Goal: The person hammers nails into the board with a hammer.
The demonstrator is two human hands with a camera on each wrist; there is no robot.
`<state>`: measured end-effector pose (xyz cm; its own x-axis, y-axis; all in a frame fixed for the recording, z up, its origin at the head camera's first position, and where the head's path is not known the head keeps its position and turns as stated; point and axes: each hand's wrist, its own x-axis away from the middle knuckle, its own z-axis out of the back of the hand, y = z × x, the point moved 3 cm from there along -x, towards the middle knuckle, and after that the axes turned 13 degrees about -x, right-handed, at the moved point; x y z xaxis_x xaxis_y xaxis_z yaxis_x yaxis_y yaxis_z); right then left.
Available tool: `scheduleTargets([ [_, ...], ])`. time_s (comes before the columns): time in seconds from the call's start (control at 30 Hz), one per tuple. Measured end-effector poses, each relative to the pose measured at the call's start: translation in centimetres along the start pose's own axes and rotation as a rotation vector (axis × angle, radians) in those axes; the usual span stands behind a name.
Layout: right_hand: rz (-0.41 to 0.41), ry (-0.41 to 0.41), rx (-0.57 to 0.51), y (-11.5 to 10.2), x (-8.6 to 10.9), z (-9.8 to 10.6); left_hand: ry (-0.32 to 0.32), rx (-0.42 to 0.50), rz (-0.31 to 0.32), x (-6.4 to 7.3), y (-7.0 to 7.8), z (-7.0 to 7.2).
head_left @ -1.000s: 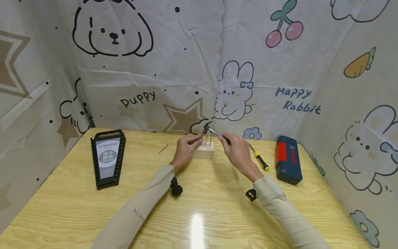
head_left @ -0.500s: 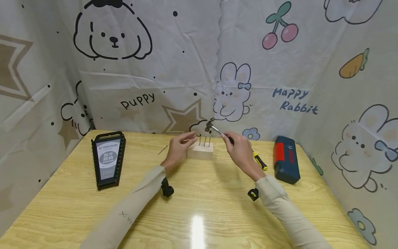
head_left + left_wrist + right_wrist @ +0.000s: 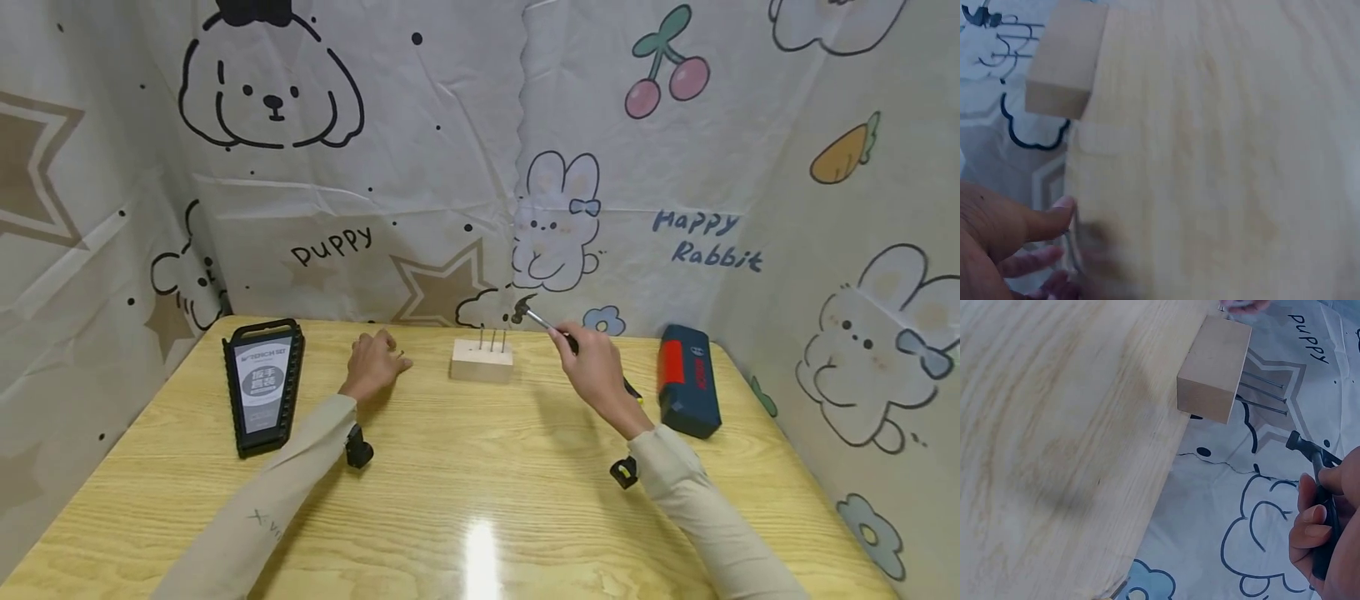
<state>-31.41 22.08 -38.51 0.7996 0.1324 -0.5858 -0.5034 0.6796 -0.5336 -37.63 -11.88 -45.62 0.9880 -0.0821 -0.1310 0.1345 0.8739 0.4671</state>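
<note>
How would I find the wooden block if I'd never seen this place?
Start with the yellowish table and look toward the middle of its far edge. Between the left hand and the right hand, which grips a claw hammer, sits a pale rectangular wooden block. Unlike its neighbours, it has three nails standing up from its top.
</note>
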Motion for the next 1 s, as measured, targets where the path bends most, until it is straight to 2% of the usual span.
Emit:
scheduleTargets([
  [0.13,-0.02,-0.02,0.0,0.4,0.1,-0.4,-0.061,-0.062,0.023,0.1,-0.4,-0.3],
  [0.27,-0.038,-0.023,0.005,0.5,0.1,-0.5,-0.105,-0.124,0.026,-0.5,-0.2,-0.2],
  [0.43,-0.037,-0.024,0.004,0.4,0.1,-0.6,-0.262,-0.192,0.035,-1.3,0.2,0.4],
  [0.5,-0.037,-0.032,0.001,0.5,0.2,-0.6,-0.324,-0.084,0.02,-1.5,0.4,0.7],
  [0.57,-0.038,-0.036,0.001,0.6,0.2,-0.5,-0.362,0.095,0.004,-1.6,0.7,0.9],
  [0.67,-0.042,-0.034,0.002,0.8,0.3,-0.5,-0.387,0.37,-0.012,-1.7,1.3,1.0],
  [0.7,-0.045,-0.032,0.004,0.9,0.3,-0.5,-0.39,0.425,-0.023,-1.8,1.5,1.0],
  [0.87,-0.054,-0.028,0.002,1.1,0.2,-0.7,-0.381,0.545,-0.069,-2.0,3.0,0.8],
  [0.93,-0.063,-0.028,-0.002,1.1,0.2,-0.9,-0.334,0.588,-0.078,-1.9,3.7,0.9],
  [1.0,-0.071,-0.027,-0.008,1.0,0.1,-1.0,-0.258,0.633,-0.084,-1.8,4.6,0.9],
])
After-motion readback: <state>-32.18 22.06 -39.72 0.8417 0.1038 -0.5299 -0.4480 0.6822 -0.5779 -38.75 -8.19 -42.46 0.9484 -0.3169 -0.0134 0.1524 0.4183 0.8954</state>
